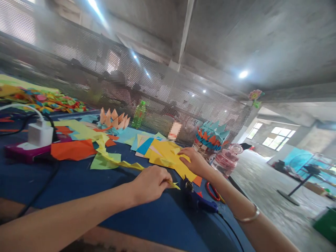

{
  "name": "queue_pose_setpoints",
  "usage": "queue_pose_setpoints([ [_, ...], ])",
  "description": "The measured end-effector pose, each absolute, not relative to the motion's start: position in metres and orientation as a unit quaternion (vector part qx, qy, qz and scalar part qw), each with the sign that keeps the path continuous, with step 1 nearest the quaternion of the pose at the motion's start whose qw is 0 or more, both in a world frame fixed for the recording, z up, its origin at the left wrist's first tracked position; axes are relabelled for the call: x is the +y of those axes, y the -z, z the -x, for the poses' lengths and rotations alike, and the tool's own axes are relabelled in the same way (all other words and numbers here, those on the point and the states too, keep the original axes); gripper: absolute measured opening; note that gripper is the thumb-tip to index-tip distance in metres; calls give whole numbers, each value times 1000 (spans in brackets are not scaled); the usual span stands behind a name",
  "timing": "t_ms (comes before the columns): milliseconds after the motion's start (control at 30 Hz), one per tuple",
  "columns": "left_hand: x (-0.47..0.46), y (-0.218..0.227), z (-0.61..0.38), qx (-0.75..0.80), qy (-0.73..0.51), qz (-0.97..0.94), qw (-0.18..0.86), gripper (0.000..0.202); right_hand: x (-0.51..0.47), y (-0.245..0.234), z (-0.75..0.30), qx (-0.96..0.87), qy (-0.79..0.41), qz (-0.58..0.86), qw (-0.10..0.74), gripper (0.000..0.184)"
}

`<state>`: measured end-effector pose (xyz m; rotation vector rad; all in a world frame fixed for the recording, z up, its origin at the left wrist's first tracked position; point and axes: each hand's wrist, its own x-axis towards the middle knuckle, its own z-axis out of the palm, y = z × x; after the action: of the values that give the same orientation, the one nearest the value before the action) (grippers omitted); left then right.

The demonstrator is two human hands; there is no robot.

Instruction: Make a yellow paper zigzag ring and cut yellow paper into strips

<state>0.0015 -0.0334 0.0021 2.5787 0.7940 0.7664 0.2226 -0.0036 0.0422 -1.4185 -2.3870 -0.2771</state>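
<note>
My left hand [152, 183] is closed on a folded yellow paper strip [131, 164]. One pointed end sticks out past its fingers, and the zigzag chain runs back to the left over a light green sheet [105, 162]. My right hand [193, 161] is over a stack of yellow paper sheets [161, 154], fingers stretched and apart, tips close to small folded yellow pieces [169, 161]. Whether they touch one is hard to tell. Between my forearms lies a blue glue gun [201, 203] with a dark, messy nozzle. Red-handled scissors [212, 191] lie partly beneath my right forearm.
A white charger [40, 134] sits in a purple power strip [18, 154] at left, cables trailing. Behind stand a peach folded-paper crown [114, 119], a green bottle [138, 114], a stacked teal-and-orange paper ring [212, 134] and a pink clear jar [225, 161]. A perforated metal screen [157, 84] borders the table.
</note>
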Motion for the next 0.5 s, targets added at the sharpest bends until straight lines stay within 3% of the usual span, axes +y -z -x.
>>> queue_pose_setpoints([
  [233, -31, -1, -4, 262, -291, -905, 165, 17, -93, -43, -261, -799, -36, 591, 102, 24],
  [333, -30, -1, -5, 264, -295, -902, 172, 17, -116, -31, -265, -773, -83, 624, 78, 35],
  [500, -30, -7, -6, 303, -273, -895, 181, 16, -118, -12, -266, -754, -96, 645, 85, 45],
])
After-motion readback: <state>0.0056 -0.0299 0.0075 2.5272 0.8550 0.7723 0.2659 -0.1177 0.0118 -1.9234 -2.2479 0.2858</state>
